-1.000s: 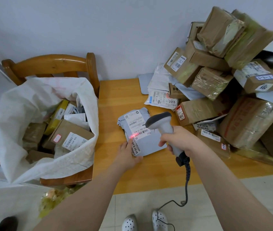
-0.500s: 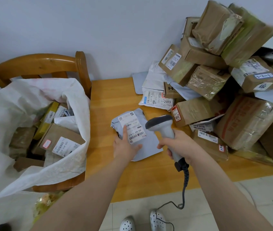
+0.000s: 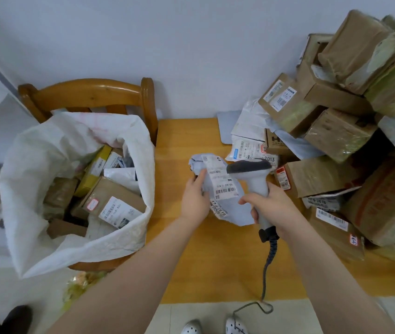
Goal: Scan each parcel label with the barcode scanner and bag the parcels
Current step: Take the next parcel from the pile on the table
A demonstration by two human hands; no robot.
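Observation:
My left hand [image 3: 194, 198] grips the left edge of a grey poly mailer parcel [image 3: 230, 203] with a white barcode label, lifting it off the wooden table [image 3: 215, 261]. My right hand [image 3: 271, 208] holds the grey barcode scanner [image 3: 251, 175] by its handle, just right of the parcel, with its head over the label. Its cable [image 3: 267, 263] hangs down toward the floor. A large white sack [image 3: 47, 242] sits on a wooden chair [image 3: 90, 92] at the left, open and holding several parcels.
A tall pile of cardboard boxes [image 3: 336, 131] and poly mailers [image 3: 251, 145] fills the table's right side and back right corner. The wall stands close behind. White shoes [image 3: 215, 327] show on the tiled floor below the table edge.
The red scan line on the label is gone. My left hand moved from the parcel's near edge to its left side and raised it from the table. The scanner stayed beside it.

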